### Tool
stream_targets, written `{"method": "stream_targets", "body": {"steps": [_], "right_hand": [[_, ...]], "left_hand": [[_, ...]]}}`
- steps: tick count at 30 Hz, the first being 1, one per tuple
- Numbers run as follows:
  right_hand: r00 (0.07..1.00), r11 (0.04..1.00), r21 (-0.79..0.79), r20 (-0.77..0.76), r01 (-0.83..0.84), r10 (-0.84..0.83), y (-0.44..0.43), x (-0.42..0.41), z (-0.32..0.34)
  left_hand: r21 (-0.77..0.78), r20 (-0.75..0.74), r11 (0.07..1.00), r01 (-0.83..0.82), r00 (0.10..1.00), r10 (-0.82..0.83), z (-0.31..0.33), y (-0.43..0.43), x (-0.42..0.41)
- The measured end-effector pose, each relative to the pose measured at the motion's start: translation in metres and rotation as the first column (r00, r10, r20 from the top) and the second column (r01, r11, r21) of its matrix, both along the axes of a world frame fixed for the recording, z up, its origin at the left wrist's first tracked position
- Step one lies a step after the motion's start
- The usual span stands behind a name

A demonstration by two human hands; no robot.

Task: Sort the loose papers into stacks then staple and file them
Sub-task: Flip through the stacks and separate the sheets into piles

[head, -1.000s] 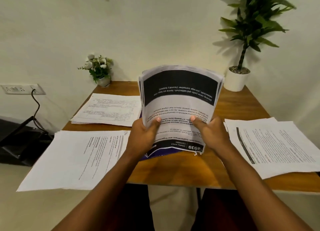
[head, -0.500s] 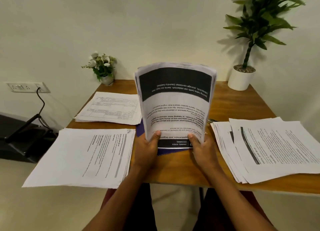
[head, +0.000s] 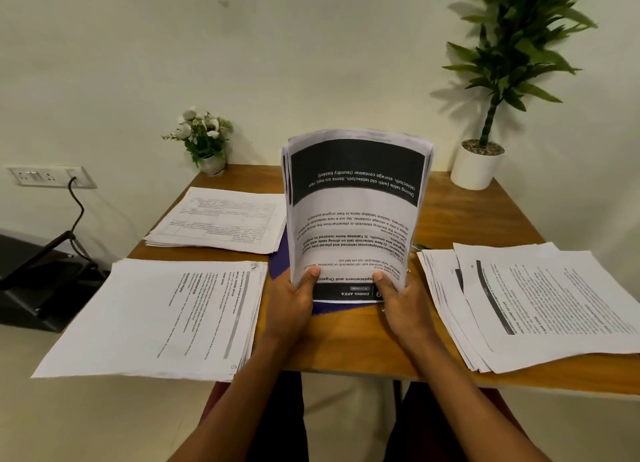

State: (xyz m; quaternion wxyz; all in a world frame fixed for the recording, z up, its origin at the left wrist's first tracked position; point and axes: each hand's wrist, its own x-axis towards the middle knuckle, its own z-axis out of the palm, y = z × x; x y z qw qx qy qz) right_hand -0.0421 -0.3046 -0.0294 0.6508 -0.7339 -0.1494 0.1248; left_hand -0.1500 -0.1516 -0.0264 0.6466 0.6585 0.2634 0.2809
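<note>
Two hands are gripping one sheaf (head: 356,226): your left hand (head: 294,305) and right hand (head: 401,305) are clasping its lower corners, thumbs on the front page. You're holding it upright over the folder (head: 280,265) at mid-table (head: 450,219). You're handling something light but floppy. The top is already curling over and loose sheets slip easily, so keep pinching low at both side edges. Whether the bottom edge is touching the folder, I can't quite tell. Against a second ago, the sheaf is sitting lower and farther from you, your thumbs nearer its bottom edge.
</note>
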Motion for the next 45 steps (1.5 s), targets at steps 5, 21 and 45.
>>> {"method": "stream_targets", "body": {"steps": [5,21,45], "right_hand": [[1.0,1.0,0.014,-0.001,0.005,-0.005,-0.001,0.003,-0.003],[0.984,0.995,0.097,0.18,-0.02,0.002,-0.017,0.039,0.084],[1.0,1.0,0.025,0.023,-0.017,0.016,-0.011,0.011,0.037]], "left_hand": [[-0.002,-0.01,1.0,0.01,1.0,-0.01,-0.002,0.002,0.002],[0.024,-0.037,0.987,0.159,0.987,-0.158,0.044,0.008,-0.007],[-0.025,-0.011,0.997,0.07,0.997,-0.07,0.043,0.001,-0.007]]}}
